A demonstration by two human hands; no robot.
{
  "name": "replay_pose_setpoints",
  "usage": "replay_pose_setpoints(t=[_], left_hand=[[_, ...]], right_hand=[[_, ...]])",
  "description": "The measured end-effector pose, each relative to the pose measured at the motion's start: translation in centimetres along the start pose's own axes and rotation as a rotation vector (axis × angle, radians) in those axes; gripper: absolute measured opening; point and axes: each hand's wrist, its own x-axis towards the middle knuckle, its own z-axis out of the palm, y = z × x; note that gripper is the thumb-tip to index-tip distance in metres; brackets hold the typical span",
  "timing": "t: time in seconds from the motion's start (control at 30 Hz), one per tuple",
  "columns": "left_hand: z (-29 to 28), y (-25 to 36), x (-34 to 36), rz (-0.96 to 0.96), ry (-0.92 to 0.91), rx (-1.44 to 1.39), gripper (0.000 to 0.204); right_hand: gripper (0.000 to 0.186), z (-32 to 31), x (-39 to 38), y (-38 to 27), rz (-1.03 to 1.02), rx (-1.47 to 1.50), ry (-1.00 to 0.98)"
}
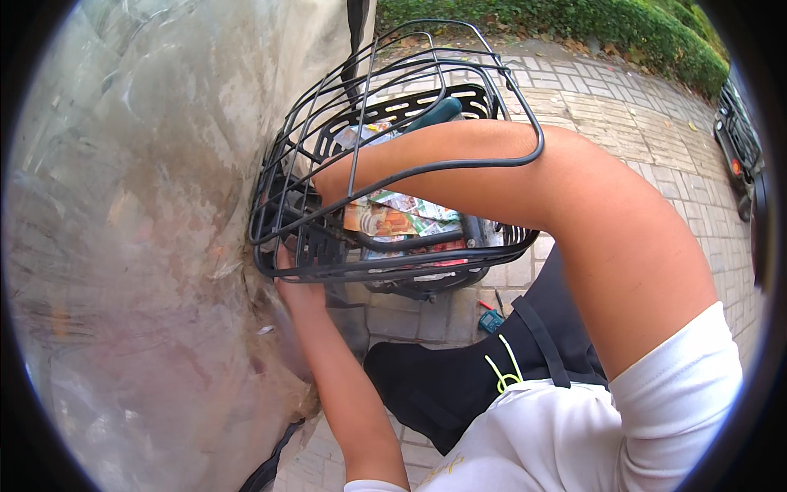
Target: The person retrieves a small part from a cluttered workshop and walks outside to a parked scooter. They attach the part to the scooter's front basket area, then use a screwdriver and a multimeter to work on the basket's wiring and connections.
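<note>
A black wire basket (410, 170) stands beside a large clear plastic sheet (156, 205). My right arm reaches through its open top, and my right hand (329, 182) is at the basket's left end, its fingers hidden behind dark parts. Low at the same end, my left hand (297, 287) comes up against the basket's outside near the sheet; bars and the rim cover its fingers. Printed paper sheets (381, 220) line the basket's bottom. A teal rounded object (434, 113) lies toward its far side, and a dark bar (414, 243) crosses the near part.
On the paving by my black-trousered leg (443, 373) lies a small teal meter (491, 321) with a red and a black probe. A hedge (566, 33) borders the brick pavement (639, 107). A parked two-wheeler (734, 156) stands at the far right.
</note>
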Motion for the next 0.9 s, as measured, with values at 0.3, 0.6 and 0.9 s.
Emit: replay_pose_setpoints(t=[0.3,0.6,0.9], left_hand=[[-2.3,-2.2,-5.8,-0.051,-0.004,0.050,0.009],[0.8,-3.2,-9.1,-0.185,0.085,-0.210,0.011],[-0.5,-5.5,-10.7,-0.249,0.008,-0.328,0.011]], right_hand=[[0.022,-5.6,-9.5,-2.0,-0.154,-0.336,-0.099],[0.027,-5.4,-10.6,-3.2,-0.314,-0.145,-0.092],[0.018,-2.1,-5.0,-1.4,-0.686,-0.157,-0.011]])
